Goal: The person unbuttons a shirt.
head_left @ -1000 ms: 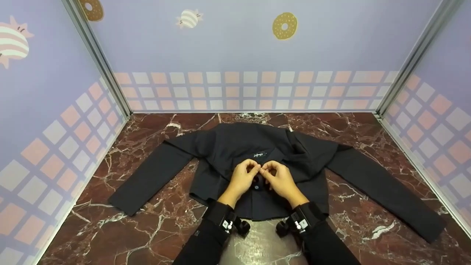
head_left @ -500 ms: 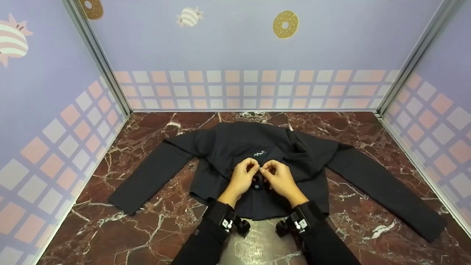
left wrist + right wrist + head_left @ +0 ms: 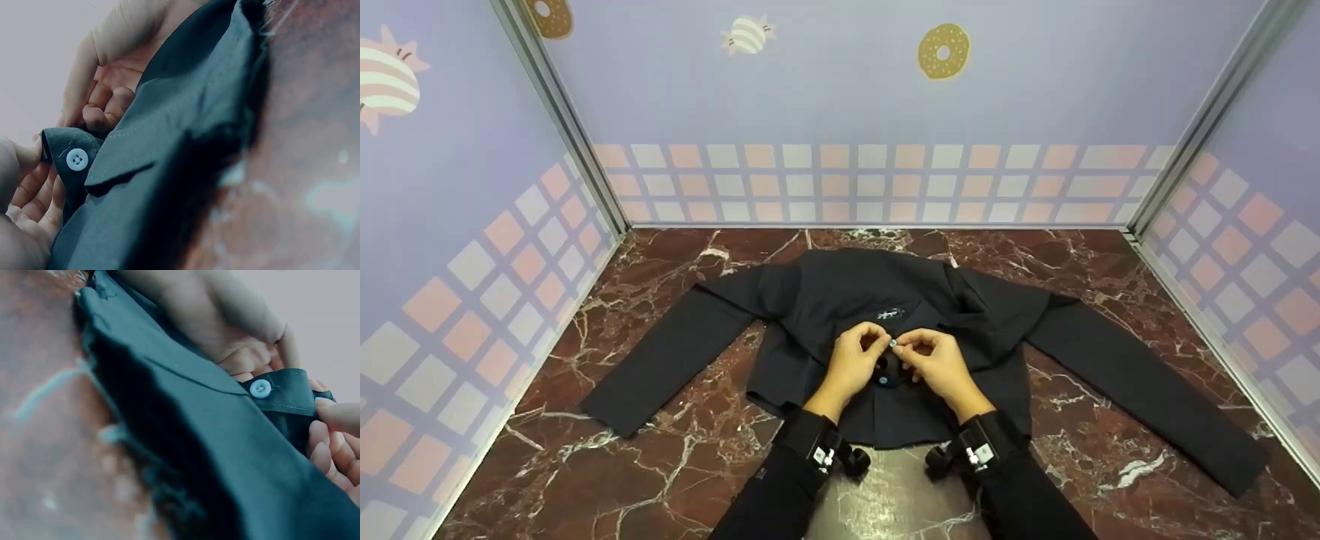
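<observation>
A dark long-sleeved shirt (image 3: 855,289) lies spread on the marble tabletop, and its front strip is lifted between two hands. My left hand (image 3: 851,367) pinches the strip's edge from the left. From the right, my right hand (image 3: 941,367) pinches it with thumb and forefinger, their tips close to the left ones. A small light-blue button (image 3: 892,343) shows between the fingertips. Lower on the strip sits a second button (image 3: 883,380), which the left wrist view shows as a four-hole button (image 3: 77,160). Fingers partly hide the strip's upper end.
The left sleeve (image 3: 667,364) and right sleeve (image 3: 1147,394) stretch out to both sides over the marble tabletop (image 3: 697,465). Patterned panels (image 3: 840,112) enclose the back and sides. A white-marked label (image 3: 890,313) lies on the shirt just beyond the hands.
My right hand has shifted slightly to the right, and the light-blue button now shows plainly between the fingertips. The left hand and the spread shirt stay nearly where they were.
</observation>
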Demonstrator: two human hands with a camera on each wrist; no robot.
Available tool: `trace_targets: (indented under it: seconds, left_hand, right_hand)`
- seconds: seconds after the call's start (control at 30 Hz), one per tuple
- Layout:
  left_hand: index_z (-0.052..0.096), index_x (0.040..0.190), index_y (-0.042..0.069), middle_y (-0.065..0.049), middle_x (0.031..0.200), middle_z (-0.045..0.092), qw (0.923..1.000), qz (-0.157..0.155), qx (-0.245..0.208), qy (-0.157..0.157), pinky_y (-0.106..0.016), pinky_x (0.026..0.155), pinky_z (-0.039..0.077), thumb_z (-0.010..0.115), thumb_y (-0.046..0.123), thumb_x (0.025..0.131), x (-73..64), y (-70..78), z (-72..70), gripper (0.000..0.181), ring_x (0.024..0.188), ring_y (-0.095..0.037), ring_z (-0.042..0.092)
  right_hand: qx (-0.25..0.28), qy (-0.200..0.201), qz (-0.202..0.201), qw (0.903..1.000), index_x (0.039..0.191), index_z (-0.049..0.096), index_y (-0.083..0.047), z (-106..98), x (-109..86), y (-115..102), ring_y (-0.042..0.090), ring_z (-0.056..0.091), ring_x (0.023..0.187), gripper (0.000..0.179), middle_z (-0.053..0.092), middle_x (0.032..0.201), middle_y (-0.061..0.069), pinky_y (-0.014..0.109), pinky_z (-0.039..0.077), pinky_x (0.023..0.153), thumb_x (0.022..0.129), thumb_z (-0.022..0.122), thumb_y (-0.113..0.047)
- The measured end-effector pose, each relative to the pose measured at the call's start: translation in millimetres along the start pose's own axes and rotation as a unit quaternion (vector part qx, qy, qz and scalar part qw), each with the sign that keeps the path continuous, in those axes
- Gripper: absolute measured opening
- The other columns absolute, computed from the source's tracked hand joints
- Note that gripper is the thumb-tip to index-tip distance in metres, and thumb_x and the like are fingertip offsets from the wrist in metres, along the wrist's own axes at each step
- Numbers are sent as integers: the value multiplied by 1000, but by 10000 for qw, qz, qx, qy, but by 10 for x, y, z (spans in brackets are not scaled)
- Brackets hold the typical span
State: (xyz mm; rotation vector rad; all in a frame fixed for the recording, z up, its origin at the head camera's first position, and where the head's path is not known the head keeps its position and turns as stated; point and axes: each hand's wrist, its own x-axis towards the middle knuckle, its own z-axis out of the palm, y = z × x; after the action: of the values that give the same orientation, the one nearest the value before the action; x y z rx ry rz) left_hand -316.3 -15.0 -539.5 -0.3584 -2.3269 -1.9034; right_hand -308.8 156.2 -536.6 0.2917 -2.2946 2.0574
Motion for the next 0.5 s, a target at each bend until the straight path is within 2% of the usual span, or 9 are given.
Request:
trace_targets:
  seconds: [0.07,0.13,0.3,0.4,0.5]
  left_hand:
    - [72,97,4,-2,84,67,10000,50,-5,26,-27,61,56,70,13,100,-2,-4,6,10,71,-12,61]
    - [72,95,3,-3,83,68,9997,241,21,71,-26,60,56,72,12,98,-4,-12,10,9,71,-11,61]
    - [74,90,4,-2,82,68,9941,989,381,212,-25,63,53,77,9,94,-2,-19,6,7,71,-11,60]
    - [76,88,6,0,82,66,9895,1262,651,266,-26,67,51,78,8,92,2,-21,-1,5,72,-10,59]
    - [77,88,7,1,82,66,9863,1378,862,275,-26,69,51,78,9,91,2,-21,-9,4,73,-10,60]
  right_hand:
    - [-49,-23,-39,10000,99,71,12,-1,-25,-72,20,60,60,10,65,75,13,23,47,46,93,73,3]
    - [-120,-20,-89,9999,97,71,12,7,-64,-154,21,61,60,9,65,75,15,23,47,46,94,72,3]
    - [-371,61,-141,9992,94,69,11,47,-147,-307,21,61,60,9,66,76,17,22,47,45,94,72,3]
    - [-566,85,-121,9983,94,68,12,66,-131,-292,21,61,60,9,66,78,21,21,46,44,94,71,4]
    - [-676,186,-130,9975,93,68,12,74,-68,-149,20,60,58,7,66,77,23,20,44,42,94,70,5]
